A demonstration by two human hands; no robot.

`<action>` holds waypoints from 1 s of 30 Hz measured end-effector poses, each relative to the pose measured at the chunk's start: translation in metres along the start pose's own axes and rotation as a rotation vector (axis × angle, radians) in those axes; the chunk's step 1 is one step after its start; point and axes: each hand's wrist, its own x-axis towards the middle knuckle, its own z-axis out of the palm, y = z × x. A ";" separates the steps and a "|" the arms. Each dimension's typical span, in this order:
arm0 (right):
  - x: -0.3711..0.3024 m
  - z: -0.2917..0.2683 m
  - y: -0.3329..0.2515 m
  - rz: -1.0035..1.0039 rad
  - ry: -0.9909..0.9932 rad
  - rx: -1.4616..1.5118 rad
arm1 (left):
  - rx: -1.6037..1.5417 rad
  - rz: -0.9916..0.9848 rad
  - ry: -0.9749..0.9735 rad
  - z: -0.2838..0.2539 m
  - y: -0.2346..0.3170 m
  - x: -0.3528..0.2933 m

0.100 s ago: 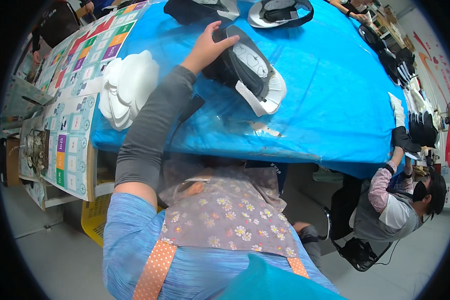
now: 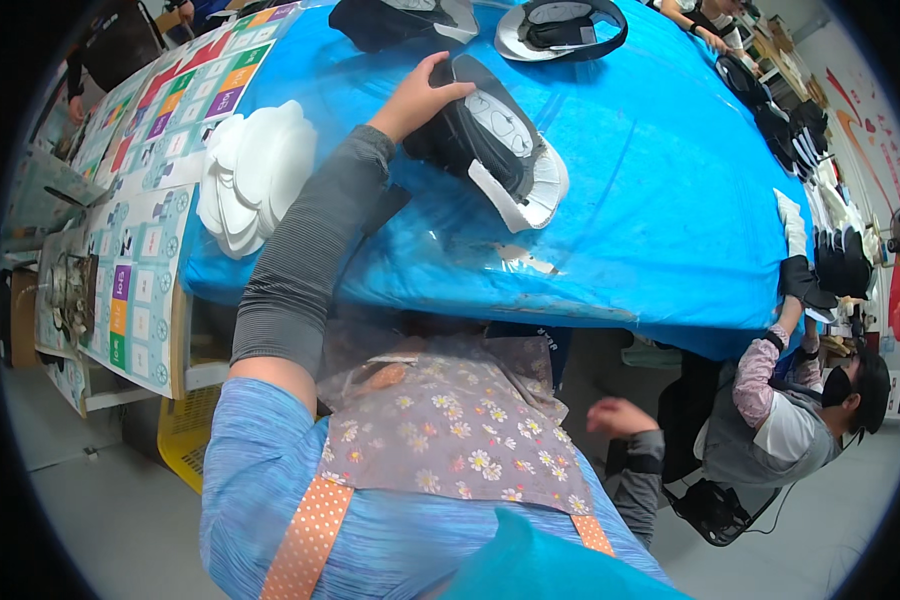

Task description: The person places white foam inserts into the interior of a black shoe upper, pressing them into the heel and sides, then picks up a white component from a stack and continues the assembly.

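Our left hand [image 2: 420,100], fingers spread, touches the upper-centre shoe [image 2: 488,147], its end pleated, one white flap [image 2: 492,199] out; our right hand's [image 2: 620,417] closure, we cannot tell.

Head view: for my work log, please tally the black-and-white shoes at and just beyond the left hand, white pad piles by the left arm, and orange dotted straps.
Black-and-white shoes: 3
Pile of white pads: 1
Orange dotted straps: 2
Total: 6

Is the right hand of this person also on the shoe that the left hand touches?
No, the right hand is off the blue table, well apart from the shoe, and only the left hand touches it.
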 end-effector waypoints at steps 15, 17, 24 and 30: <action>0.017 0.005 -0.312 -1.260 0.423 0.275 | 0.373 0.398 0.093 -0.037 0.123 -0.161; 0.011 0.009 -0.320 -1.393 0.361 0.240 | 0.475 0.379 0.136 -0.047 0.148 -0.182; 0.035 -0.017 -0.340 -1.331 0.444 0.195 | 0.443 0.119 -0.045 -0.054 0.108 -0.223; 0.039 -0.012 -0.330 -1.240 0.387 0.147 | 0.607 0.142 0.093 -0.090 0.054 -0.204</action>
